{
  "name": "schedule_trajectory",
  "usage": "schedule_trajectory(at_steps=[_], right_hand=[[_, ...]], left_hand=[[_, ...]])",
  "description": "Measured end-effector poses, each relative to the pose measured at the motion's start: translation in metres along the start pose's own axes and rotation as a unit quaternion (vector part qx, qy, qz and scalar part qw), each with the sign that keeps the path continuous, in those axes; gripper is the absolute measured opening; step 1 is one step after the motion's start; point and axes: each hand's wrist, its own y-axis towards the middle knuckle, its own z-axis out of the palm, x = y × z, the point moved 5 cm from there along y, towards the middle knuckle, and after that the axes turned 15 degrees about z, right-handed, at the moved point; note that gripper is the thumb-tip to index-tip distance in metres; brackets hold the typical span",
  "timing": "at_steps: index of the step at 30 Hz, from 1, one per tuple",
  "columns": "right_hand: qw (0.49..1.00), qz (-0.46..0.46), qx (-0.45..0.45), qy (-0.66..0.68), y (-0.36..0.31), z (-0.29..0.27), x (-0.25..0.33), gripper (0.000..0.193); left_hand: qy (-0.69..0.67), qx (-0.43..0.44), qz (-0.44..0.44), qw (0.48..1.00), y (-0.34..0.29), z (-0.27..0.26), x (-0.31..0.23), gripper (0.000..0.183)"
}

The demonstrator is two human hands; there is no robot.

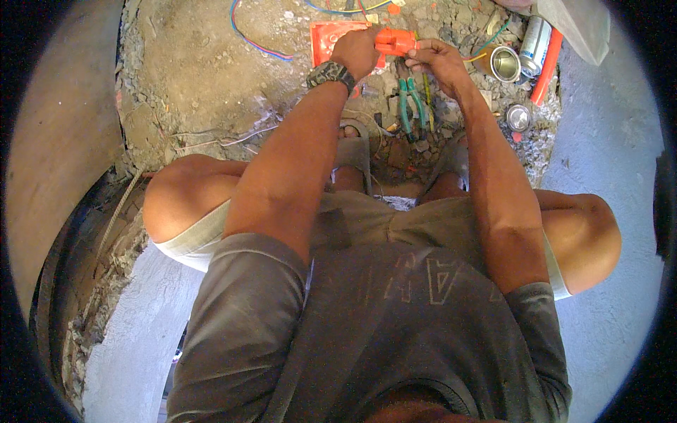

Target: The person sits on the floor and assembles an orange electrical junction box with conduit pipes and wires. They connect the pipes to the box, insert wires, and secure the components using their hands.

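Note:
My left hand (356, 53), with a patterned watch on the wrist, is closed around the left end of a short orange plastic fitting (396, 42). From the other side my right hand (438, 62) pinches the fitting's right end between thumb and fingers. Behind my left hand shows a square orange electrical box (326, 39), partly hidden by that hand. Below the fitting, pliers with green handles (405, 106) lie on the rubble, jaws pointing away from me.
At the right lie an open tin can (504, 63), a blue and white can (534, 44), an orange pipe (547, 70) and a small round metal lid (517, 118). Coloured wires (243, 37) curve over the dirt at the far left. My sandalled feet (352, 151) are close by.

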Motion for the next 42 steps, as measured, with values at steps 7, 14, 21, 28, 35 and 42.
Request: schedule_trajectory(at_steps=[7, 14, 21, 28, 35, 42], right_hand=[[1.000, -0.019, 0.001, -0.012, 0.005, -0.004, -0.001, 0.023], [0.999, -0.029, 0.005, -0.014, 0.003, -0.005, -0.005, 0.028], [0.997, -0.042, -0.003, -0.057, 0.003, -0.002, -0.001, 0.029], [0.999, -0.034, 0.001, -0.029, 0.005, -0.004, 0.000, 0.028], [0.999, -0.017, -0.016, -0.032, 0.004, -0.003, 0.001, 0.027], [0.998, 0.019, -0.008, -0.062, -0.016, -0.015, -0.008, 0.026]], left_hand=[[0.004, 0.000, -0.001, 1.000, 0.003, 0.005, 0.004, 0.052], [-0.026, -0.001, -0.003, 1.000, 0.001, -0.003, -0.005, 0.054], [-0.033, -0.009, 0.006, 0.999, -0.005, -0.009, -0.006, 0.061], [-0.044, -0.011, 0.010, 0.999, -0.002, -0.013, -0.011, 0.061], [-0.073, 0.014, -0.021, 0.997, -0.001, -0.018, -0.016, 0.059], [-0.036, 0.003, -0.004, 0.999, -0.002, -0.013, -0.011, 0.061]])
